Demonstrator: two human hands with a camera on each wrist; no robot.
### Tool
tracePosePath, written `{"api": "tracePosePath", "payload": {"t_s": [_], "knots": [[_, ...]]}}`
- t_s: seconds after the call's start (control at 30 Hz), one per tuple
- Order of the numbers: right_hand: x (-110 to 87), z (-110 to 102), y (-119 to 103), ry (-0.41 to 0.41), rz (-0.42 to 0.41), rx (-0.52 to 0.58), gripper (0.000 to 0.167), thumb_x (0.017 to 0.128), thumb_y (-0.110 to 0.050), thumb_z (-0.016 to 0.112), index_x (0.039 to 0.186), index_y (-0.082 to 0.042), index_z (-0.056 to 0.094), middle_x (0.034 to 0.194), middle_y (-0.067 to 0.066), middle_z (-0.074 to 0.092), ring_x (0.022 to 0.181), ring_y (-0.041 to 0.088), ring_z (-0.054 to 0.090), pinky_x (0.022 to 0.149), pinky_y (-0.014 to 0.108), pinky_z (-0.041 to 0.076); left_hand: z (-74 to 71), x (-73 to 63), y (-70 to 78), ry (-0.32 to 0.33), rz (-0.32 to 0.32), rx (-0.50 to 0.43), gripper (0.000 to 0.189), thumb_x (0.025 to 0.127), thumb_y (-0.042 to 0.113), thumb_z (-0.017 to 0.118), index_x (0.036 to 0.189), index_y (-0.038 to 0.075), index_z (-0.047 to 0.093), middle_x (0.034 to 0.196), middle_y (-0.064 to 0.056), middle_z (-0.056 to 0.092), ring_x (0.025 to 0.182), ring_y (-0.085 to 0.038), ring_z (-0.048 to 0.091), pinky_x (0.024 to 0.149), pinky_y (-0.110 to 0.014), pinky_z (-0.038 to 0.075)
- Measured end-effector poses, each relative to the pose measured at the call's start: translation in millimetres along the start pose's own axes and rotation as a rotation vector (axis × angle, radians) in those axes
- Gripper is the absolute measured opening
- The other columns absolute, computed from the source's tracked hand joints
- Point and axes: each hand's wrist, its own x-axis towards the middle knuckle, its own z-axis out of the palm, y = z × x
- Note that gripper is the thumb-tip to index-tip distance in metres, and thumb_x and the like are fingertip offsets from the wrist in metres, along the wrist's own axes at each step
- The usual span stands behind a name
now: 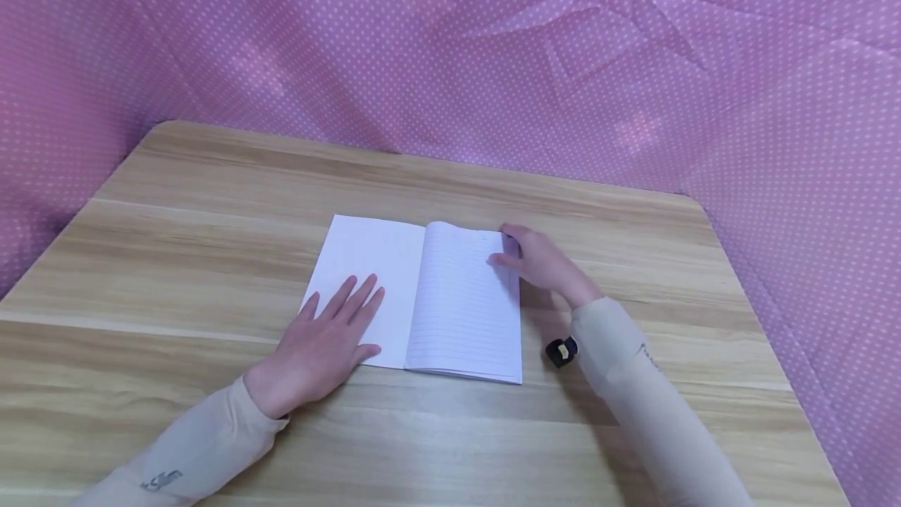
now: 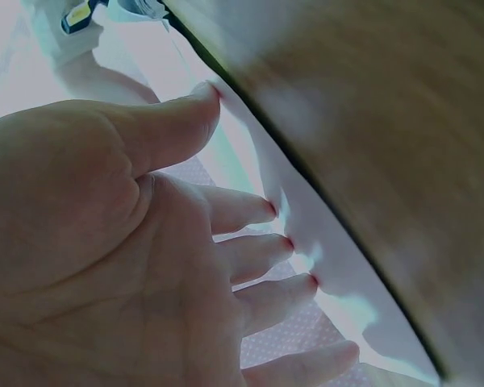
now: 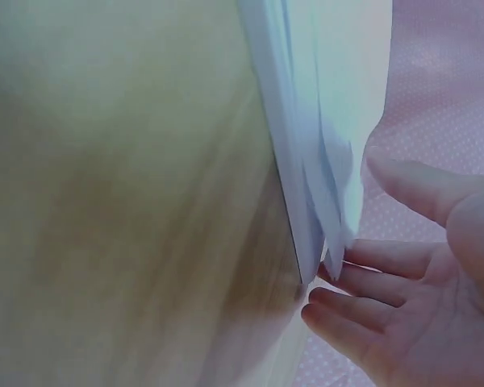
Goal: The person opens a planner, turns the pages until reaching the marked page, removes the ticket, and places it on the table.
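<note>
A notebook point(image 1: 464, 311) lies spread on the table, its left page point(image 1: 380, 253) blank and its right page ruled with lines. My left hand point(image 1: 313, 350) rests palm down on the blank page, fingers spread and straight; the left wrist view shows its fingertips on the paper. At the top right corner of the ruled page is my right hand point(image 1: 538, 257), thumb over the paper and fingers along the edge. In the right wrist view its fairly straight fingertips touch the corner of several slightly separated sheets point(image 3: 327, 161), with the thumb apart from the fingers.
The wood-grain table point(image 1: 176, 257) has rounded far corners. Pink dotted cloth point(image 1: 450, 61) hangs behind it and along both sides. A small black device with a yellow label point(image 1: 561, 352) shows at the right sleeve, over the table.
</note>
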Motion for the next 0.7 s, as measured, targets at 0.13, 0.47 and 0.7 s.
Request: {"api": "tracePosePath", "payload": {"t_s": [0.13, 0.47, 0.7], "knots": [[3.6, -2, 2, 0.006, 0.028, 0.009, 0.05, 0.096, -0.026, 0.064, 0.134, 0.004, 0.051, 0.113, 0.02, 0.062, 0.099, 0.03, 0.057, 0.092, 0.045, 0.047, 0.1, 0.4, -0.7, -0.004, 0.0, -0.002, 0.067, 0.098, 0.032, 0.058, 0.152, 0.003, 0.033, 0.16, -0.015, 0.025, 0.146, -0.036, 0.02, 0.109, -0.066, 0.021], [-1.5, -5, -2, 0.008, 0.055, 0.022, 0.057, 0.096, -0.022, 0.065, 0.142, 0.005, 0.045, 0.15, 0.022, 0.04, 0.137, 0.037, 0.038, 0.113, 0.048, 0.029, -0.2, 1.4, -1.6, -0.029, -0.006, 0.008, 0.068, 0.098, 0.033, 0.058, 0.153, 0.003, 0.031, 0.16, -0.015, 0.023, 0.146, -0.037, 0.019, 0.109, -0.066, 0.02], [-14.5, -6, -5, 0.103, -0.027, 0.101, 0.049, 0.094, -0.014, 0.067, 0.136, 0.005, 0.052, 0.142, 0.022, 0.05, 0.133, 0.038, 0.044, 0.11, 0.048, 0.034, -0.6, 1.9, -2.8, -0.032, -0.008, -0.003, 0.068, 0.098, 0.033, 0.058, 0.153, 0.003, 0.031, 0.16, -0.015, 0.022, 0.146, -0.037, 0.019, 0.109, -0.066, 0.02]]}}
